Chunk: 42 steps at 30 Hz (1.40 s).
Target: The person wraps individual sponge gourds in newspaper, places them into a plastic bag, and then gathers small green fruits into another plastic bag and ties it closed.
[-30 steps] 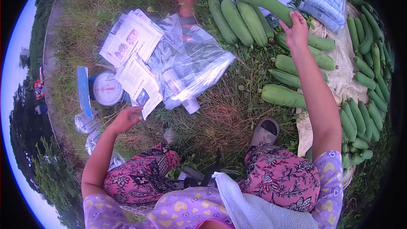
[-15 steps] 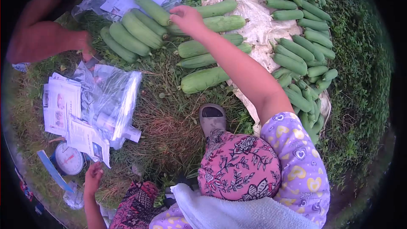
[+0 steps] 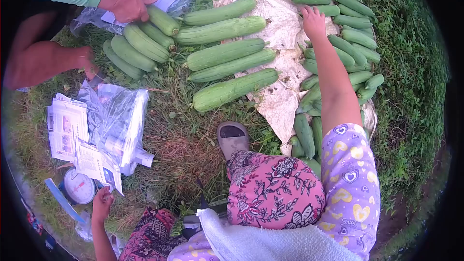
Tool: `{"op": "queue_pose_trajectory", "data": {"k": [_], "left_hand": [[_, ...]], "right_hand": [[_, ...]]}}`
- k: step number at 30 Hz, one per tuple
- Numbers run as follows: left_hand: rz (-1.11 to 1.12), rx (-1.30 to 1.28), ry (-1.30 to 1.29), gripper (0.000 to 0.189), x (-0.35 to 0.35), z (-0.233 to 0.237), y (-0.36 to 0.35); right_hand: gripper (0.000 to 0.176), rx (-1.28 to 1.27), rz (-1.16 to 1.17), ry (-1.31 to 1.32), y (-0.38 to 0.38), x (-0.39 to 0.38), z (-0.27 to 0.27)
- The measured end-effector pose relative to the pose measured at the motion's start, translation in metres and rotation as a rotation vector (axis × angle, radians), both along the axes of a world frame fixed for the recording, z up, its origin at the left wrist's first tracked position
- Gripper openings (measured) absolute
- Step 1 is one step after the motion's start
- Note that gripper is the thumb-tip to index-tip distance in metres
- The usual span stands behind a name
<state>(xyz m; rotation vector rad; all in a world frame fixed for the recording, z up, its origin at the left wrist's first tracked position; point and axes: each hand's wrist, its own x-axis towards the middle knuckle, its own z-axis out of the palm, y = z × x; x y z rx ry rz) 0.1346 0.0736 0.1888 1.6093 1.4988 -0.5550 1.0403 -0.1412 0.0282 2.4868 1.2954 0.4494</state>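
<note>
The cursive lettering on my lilac sleeve printed with yellow and purple hearts looks like "Souy", though I can't be sure of it. The folded black-and-white newspaper sheets to my left carry columns of type and small photos, too small for me to read; so are the figures on the round white-faced scale with a red pointer. My right arm stretches forward, nearly straight, back of the hand upward, over the creased off-white cloth. There my right grip has its fingertips at the near end of a long green gourd lying at the edge of the heap; whether they are closed around it I cannot tell. My left forearm is low, its grip loosely curled just beside the newspaper's lower corner; I can't tell whether it pinches the paper. Five more long green gourds lie side by side before me, and another person's hand is on a gourd beyond them.
</note>
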Motion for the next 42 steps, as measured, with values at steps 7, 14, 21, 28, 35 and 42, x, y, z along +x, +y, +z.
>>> {"op": "queue_pose_trajectory", "data": {"k": [7,14,21,28,35,42], "left_hand": [[-0.066,0.049,0.042,0.046,0.025,0.016,0.003],[-0.146,0.093,0.04,0.043,0.043,0.027,0.004],[-0.148,0.098,0.014,0.044,0.021,0.021,-0.003],[-0.024,0.042,-0.015,0.044,0.012,0.02,-0.005],[0.034,0.045,-0.059,0.043,0.016,0.026,-0.006],[0.085,0.017,-0.083,0.044,-0.011,0.017,-0.014]], "right_hand": [[0.031,-0.142,-0.068,-0.039,0.001,0.002,-0.001],[0.027,-0.196,0.014,-0.053,-0.005,0.007,0.005],[0.039,0.102,0.032,-0.082,-0.021,0.007,0.008],[0.049,0.954,0.002,0.338,0.076,-0.08,0.132],[0.042,0.971,0.439,1.035,0.216,-0.179,0.172],[0.071,0.091,0.372,0.868,0.341,-0.255,0.093]]}}
